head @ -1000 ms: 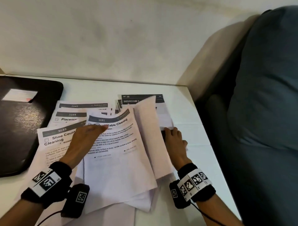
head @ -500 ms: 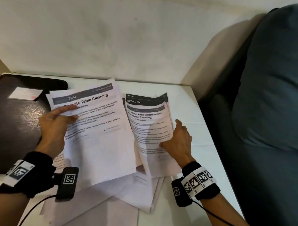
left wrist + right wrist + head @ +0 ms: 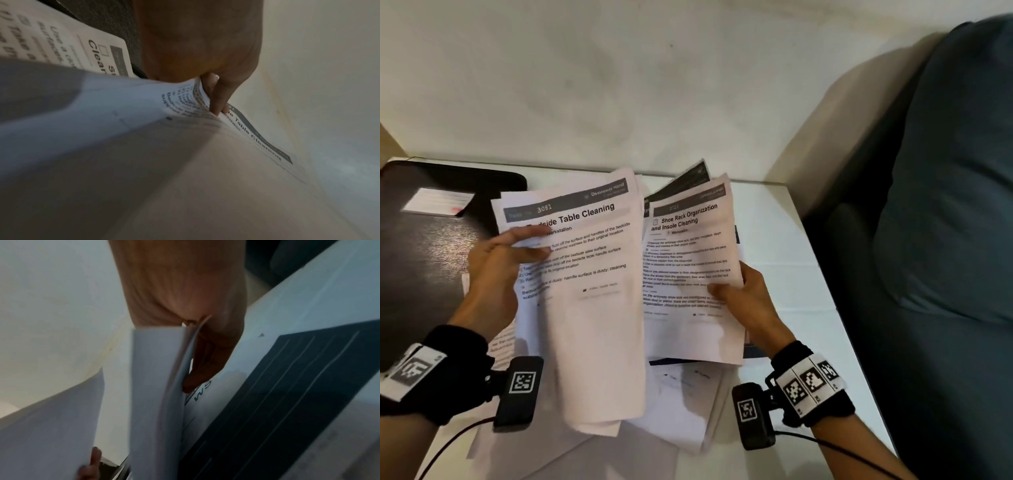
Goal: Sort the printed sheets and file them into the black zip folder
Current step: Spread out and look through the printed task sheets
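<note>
**Two sheets up, one in each hand**

Both hands are busy over the white table (image 3: 808, 260); the left hand (image 3: 496, 263) grasps the "Bedside Table Cleaning" sheet (image 3: 592, 291) by its left edge, thumb across the printed face, the other fingers (image 3: 218, 97) behind the paper, as the left wrist view shows; the page is lifted off the table and hangs down with a curl at its near end. Over on the right, the right hand (image 3: 750, 301) pinches the "Shoe Rack Organization and Insole Cleaning" sheet (image 3: 688, 274) at its right edge, thumb on the front, fingers (image 3: 205, 366) tucked behind; at least one more page rides behind it, its dark header peeking out at the far edge. The two held sheets sit side by side, just about touching along their inner edges. Beneath them, loose printed sheets (image 3: 681, 404) lie scattered on the table, overlapping; how many, I cannot tell. The black zip folder (image 3: 424, 260) lies flat on the far left of the table, closed, a small white label (image 3: 438, 202) on its cover. A dark teal cushion (image 3: 945, 205) fills the right.
</note>
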